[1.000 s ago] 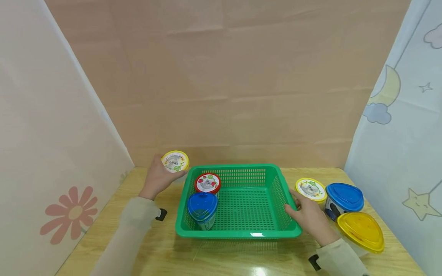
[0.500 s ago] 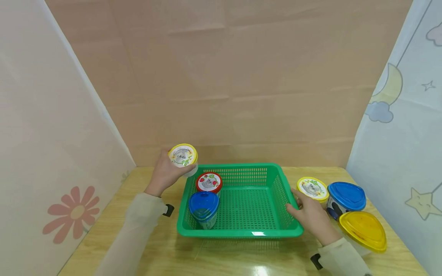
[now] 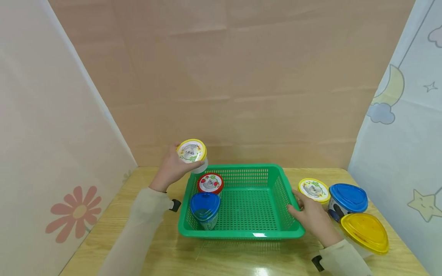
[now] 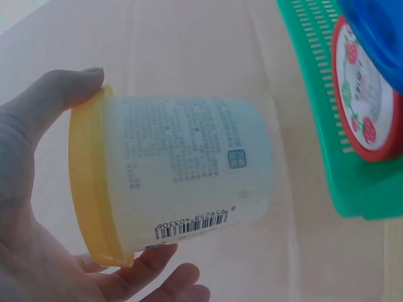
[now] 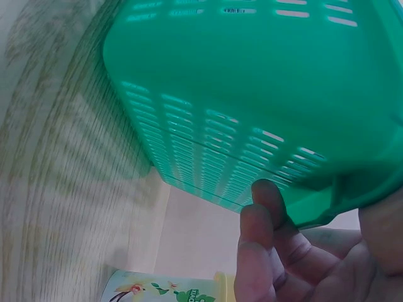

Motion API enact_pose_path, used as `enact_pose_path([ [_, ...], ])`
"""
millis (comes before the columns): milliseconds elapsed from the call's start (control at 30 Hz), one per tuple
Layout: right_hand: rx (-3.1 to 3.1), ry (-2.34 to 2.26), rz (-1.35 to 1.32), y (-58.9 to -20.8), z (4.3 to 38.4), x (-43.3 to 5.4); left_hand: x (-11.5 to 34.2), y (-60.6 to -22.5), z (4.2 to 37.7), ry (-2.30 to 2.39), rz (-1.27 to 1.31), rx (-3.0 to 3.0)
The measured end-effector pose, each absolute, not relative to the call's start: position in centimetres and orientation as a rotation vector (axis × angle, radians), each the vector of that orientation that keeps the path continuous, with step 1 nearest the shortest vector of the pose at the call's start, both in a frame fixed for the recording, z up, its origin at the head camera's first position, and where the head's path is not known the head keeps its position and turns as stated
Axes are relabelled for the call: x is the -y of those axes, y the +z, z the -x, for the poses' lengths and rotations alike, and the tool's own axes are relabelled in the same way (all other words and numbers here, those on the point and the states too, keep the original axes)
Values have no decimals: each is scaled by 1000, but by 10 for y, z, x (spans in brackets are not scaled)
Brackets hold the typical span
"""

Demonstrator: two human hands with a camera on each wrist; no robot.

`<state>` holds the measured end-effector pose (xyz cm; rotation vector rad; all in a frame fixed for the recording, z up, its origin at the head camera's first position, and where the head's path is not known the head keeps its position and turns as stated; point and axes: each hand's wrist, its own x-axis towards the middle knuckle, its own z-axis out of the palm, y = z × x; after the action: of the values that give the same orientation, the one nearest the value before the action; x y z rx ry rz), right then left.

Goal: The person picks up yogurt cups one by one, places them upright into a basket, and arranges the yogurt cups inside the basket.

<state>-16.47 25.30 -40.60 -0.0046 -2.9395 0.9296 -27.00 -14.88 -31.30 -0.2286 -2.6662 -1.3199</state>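
My left hand [image 3: 172,168] grips a translucent plastic tub with a yellow lid [image 3: 192,150], raised near the back left corner of the green basket [image 3: 241,234]. In the left wrist view, thumb and fingers span the yellow lid, and a barcode shows on the tub's wall [image 4: 189,163]. Over at the basket's right side, my right hand [image 3: 312,218] holds the rim, thumb at the top and fingers against the outside wall. Inside the basket, at its left end, stand a red-lidded tub [image 3: 210,183] and a blue-lidded tub [image 3: 205,207].
Right of the basket stand a second yellow-lidded round tub [image 3: 313,189], a tub with a blue lid [image 3: 348,197] and a larger container with a yellow lid [image 3: 365,232]. A brown covering hangs behind the wooden table [image 3: 221,257], with printed cloth at both sides.
My left hand has lifted the yellow-lidded tub and carried it right, toward the basket's back left corner. My right hand keeps its hold on the rim.
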Motion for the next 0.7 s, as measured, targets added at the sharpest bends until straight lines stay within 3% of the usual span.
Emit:
enact_pose_path([
  [700,2937,861,-5,-406,164,-254,93,-301,275,-1355,372,2760],
])
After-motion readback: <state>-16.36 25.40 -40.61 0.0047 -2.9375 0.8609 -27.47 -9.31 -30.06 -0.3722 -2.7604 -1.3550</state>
